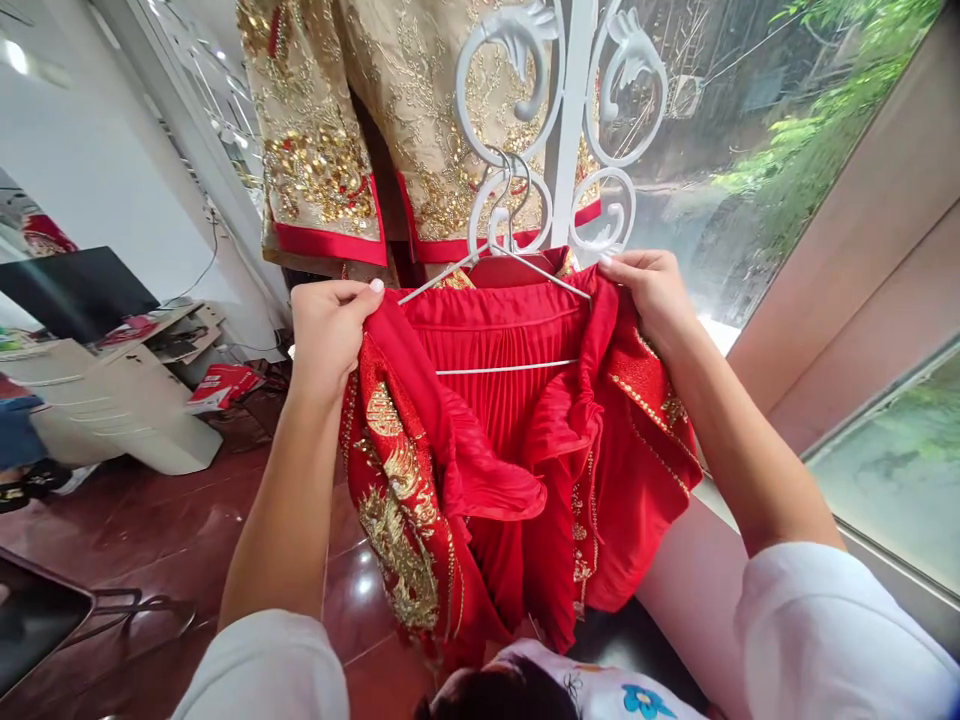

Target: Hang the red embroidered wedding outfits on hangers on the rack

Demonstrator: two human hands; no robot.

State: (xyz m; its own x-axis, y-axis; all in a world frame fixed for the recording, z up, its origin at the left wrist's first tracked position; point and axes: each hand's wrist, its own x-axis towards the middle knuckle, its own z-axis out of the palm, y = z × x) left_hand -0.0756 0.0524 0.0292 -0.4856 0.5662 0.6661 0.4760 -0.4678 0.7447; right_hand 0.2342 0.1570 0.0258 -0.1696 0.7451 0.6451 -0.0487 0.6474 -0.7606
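Beside the large window [712,240], a bright red pleated garment with gold embroidery [495,425] hangs on a thin white wire hanger [508,368], in front of a white metal scrollwork stand [574,110]. The left hand [330,335] pinches one end of the band at the top, with the thumb pressed against the bent fingers. The right hand [660,290] pinches the other end, close to the tip of the hanger, so the band is stretched between both hands. Two metal hooks [501,190] stand near the curls of the stand; whether they are really hooked there, I cannot tell.

From this position, the garment could slide off, I think, because the wire is thin and smooth, while the embroidered cloth looks heavy. If one hand lets go sooner than the other, the load would become uneven and the hanger could tilt. The gold thread could also catch on the beige sequined garment with red hem [435,130] behind, if the red cloth swings toward it. Just below, a person's dark hair [502,690] is near the lower folds, and a sudden drop could touch this person.
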